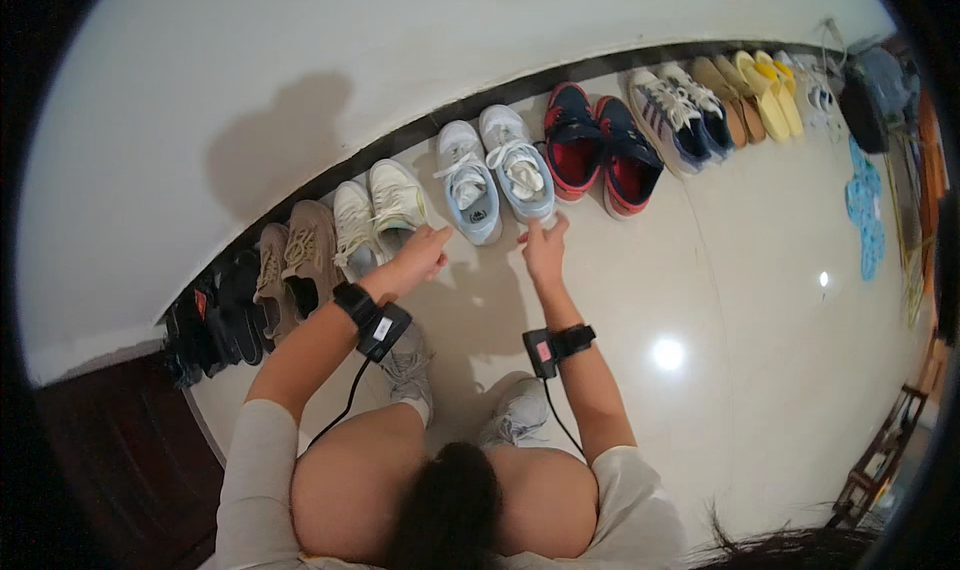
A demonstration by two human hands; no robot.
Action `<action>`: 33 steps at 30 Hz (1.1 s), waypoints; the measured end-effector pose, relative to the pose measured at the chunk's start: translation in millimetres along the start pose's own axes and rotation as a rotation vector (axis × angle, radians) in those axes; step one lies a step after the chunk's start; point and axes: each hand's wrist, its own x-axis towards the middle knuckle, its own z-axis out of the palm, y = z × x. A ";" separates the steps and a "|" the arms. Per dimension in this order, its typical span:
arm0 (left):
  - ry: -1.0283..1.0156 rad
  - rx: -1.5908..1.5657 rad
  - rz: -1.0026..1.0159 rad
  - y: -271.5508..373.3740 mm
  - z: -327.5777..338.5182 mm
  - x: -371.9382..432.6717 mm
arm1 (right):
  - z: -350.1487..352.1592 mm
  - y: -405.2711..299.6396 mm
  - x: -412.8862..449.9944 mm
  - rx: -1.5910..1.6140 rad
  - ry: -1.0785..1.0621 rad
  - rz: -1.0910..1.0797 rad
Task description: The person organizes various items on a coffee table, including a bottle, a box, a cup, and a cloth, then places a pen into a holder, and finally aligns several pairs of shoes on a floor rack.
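My left hand (421,255) is beside the heel of the right shoe of a cream-white sneaker pair (394,195). Its fingers are loosely bent and apart, with nothing seen in them. Just below the heel of a white and pale blue sneaker (517,157) is my right hand (544,253), thumb and forefinger spread. Whether a fingertip touches that heel is unclear. The matching sneaker (466,172) stands to its left, between the two hands. White material, perhaps paper, is stuffed inside both of these sneakers.
Along the wall, navy and red shoes (574,146), striped sneakers (667,120) and yellow slippers (772,101) stand to the right. Tan sneakers (307,251) and black footwear (236,311) are at left. A blue patterned item (865,210) lies on the tiled floor (630,292). Cabled devices circle both wrists.
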 end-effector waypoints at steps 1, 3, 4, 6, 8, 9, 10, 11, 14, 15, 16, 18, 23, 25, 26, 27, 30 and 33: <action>-0.122 -0.176 -0.099 2.1 2.5 12.9 | -6.7 -18.1 4.3 0.033 0.005 0.064; -0.269 -0.334 -0.198 1.0 13.6 37.5 | -14.4 -31.6 21.5 0.066 0.043 0.128; -0.350 -0.449 -0.261 -2.6 18.4 49.7 | -10.8 -33.3 29.5 0.063 -0.073 0.220; -0.326 -0.677 -0.359 -2.4 31.6 62.9 | -4.3 -33.1 34.1 0.048 -0.175 0.309; -0.296 -0.785 -0.396 0.5 40.7 68.1 | -3.5 -27.9 38.7 -0.018 -0.162 0.276; -0.238 -0.897 -0.429 -0.8 43.1 68.1 | -2.6 -25.6 38.0 -0.076 -0.173 0.243; -0.240 -0.898 -0.442 -2.3 47.3 68.2 | -3.7 -24.3 40.7 -0.175 -0.143 0.209; -0.226 -0.919 -0.405 -3.8 53.4 68.3 | -7.5 -23.2 44.4 -0.181 -0.144 0.219; -0.165 -0.950 -0.371 -1.8 53.3 59.2 | -9.9 -39.7 41.7 -0.289 -0.205 0.236; -0.143 -0.957 -0.363 -1.0 51.6 58.7 | -9.2 -46.5 40.5 -0.296 -0.215 0.235; -0.137 -0.969 -0.365 -4.4 47.5 59.5 | -7.4 -51.9 39.0 -0.290 -0.280 0.295; -0.163 -0.963 -0.329 -9.7 42.7 59.9 | -3.4 -50.6 41.9 -0.294 -0.350 0.351; -0.180 -0.977 -0.305 -6.9 43.7 53.6 | 3.7 -18.9 64.0 -0.575 -0.235 0.139; -0.146 -1.020 -0.300 -4.2 45.6 52.8 | 7.9 -21.9 64.5 -0.614 -0.170 0.108; -0.152 -1.043 -0.305 -4.1 46.7 56.1 | 4.6 -23.6 66.2 -0.560 -0.256 0.177; -0.164 -1.068 -0.311 -2.8 50.4 57.5 | -0.8 -29.4 65.6 -0.509 -0.338 0.247; -0.156 -1.027 -0.300 0.6 57.1 57.8 | -8.7 -28.6 61.2 -0.417 -0.274 0.210; -0.235 -0.902 -0.323 -14.2 41.5 62.9 | -12.2 -31.2 48.8 -0.278 -0.288 0.149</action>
